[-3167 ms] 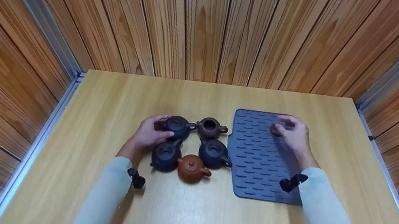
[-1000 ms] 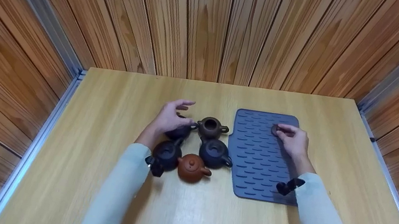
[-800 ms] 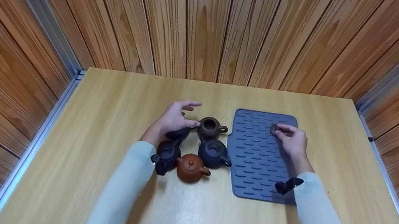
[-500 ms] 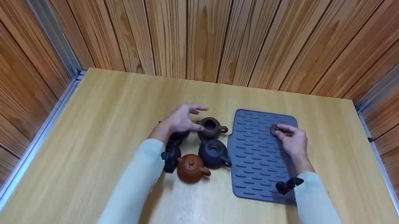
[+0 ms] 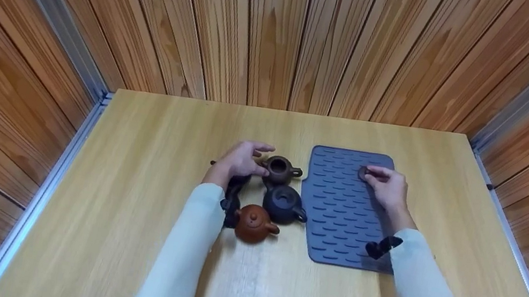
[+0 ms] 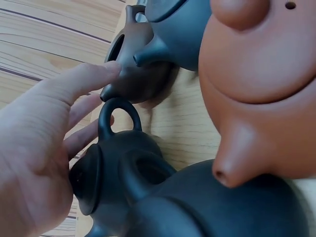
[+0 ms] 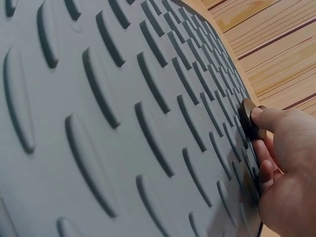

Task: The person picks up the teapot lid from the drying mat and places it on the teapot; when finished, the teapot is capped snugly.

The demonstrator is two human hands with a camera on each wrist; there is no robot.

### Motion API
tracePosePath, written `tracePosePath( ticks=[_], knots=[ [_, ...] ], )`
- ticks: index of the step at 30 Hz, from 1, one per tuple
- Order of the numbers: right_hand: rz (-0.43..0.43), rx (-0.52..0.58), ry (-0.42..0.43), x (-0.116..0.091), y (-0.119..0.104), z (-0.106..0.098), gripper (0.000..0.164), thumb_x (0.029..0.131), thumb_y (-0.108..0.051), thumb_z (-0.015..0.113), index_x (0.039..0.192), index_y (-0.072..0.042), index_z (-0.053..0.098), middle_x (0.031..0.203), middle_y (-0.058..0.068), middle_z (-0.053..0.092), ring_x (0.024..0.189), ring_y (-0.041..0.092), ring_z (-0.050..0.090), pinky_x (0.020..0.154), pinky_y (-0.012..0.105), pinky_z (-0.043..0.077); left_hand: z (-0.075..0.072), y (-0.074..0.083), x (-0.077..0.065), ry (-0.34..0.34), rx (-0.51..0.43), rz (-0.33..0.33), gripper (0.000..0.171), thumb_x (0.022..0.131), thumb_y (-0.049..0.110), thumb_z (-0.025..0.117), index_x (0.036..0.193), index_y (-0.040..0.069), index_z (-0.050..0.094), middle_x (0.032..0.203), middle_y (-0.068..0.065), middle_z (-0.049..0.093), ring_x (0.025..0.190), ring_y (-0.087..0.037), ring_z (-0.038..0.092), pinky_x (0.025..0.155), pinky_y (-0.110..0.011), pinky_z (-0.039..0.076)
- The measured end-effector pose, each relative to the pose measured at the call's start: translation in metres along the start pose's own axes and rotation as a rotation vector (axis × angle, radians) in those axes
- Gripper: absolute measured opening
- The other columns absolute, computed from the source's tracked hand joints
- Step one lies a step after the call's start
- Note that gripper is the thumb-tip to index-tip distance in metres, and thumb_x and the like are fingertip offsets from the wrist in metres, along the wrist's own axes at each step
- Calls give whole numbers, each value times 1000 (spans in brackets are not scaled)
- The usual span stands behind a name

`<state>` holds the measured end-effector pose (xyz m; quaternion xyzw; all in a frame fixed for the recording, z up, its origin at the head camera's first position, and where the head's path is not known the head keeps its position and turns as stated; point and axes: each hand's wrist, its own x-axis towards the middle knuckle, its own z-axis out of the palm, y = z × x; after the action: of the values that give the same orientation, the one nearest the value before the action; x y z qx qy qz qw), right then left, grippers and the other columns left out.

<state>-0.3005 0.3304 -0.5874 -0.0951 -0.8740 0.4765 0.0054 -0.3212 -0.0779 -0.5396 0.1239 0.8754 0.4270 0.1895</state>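
My left hand (image 5: 243,160) reaches over two dark teapots to the brown lidless teapot (image 5: 278,170). In the left wrist view its thumb (image 6: 106,71) overlaps the brown teapot's side by the spout; the fingers extend behind, and contact is hard to judge. Below the palm stands a dark teapot (image 6: 123,163), its handle up by my fingers. My right hand (image 5: 389,188) pinches a small dark brown teapot lid (image 7: 251,118) between thumb and fingers, at the grey ridged mat (image 5: 338,221). Whether the lid touches the mat cannot be told.
A reddish-brown lidded teapot (image 5: 254,224) stands at the front of the cluster. Another dark teapot (image 5: 283,204) sits by the mat's left edge. The wooden table (image 5: 137,191) is enclosed by wood-panelled walls (image 5: 285,32).
My left hand has let go of the rear dark teapot and moved right to the brown lidless one. My right hand stays at the mat's far part with the lid.
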Motion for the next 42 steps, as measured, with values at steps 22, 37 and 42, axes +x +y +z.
tracePosePath(
  ticks=[22,37,42],
  knots=[
    [-12,10,19,-1,0,4,34,110,-11,72,142,-1,76,147,25,74,98,-4,61,81,6,49,9,-1,1,87,197,-14,52,96,24,93,145,31,78,154,-2,75,152,-28,64,128,-46,49],
    [-39,-26,1,-3,-1,-2,33,111,-12,71,142,-1,75,146,26,73,112,14,67,84,7,48,9,0,2,93,197,-17,51,94,26,94,143,33,80,153,-3,75,152,-27,64,128,-46,50],
    [-34,-40,-7,-2,-3,-5,32,112,-13,71,142,-4,76,147,24,72,115,15,67,88,10,47,9,0,2,90,195,-16,51,95,25,94,143,32,79,152,-2,76,151,-28,65,127,-46,51]
  ],
)
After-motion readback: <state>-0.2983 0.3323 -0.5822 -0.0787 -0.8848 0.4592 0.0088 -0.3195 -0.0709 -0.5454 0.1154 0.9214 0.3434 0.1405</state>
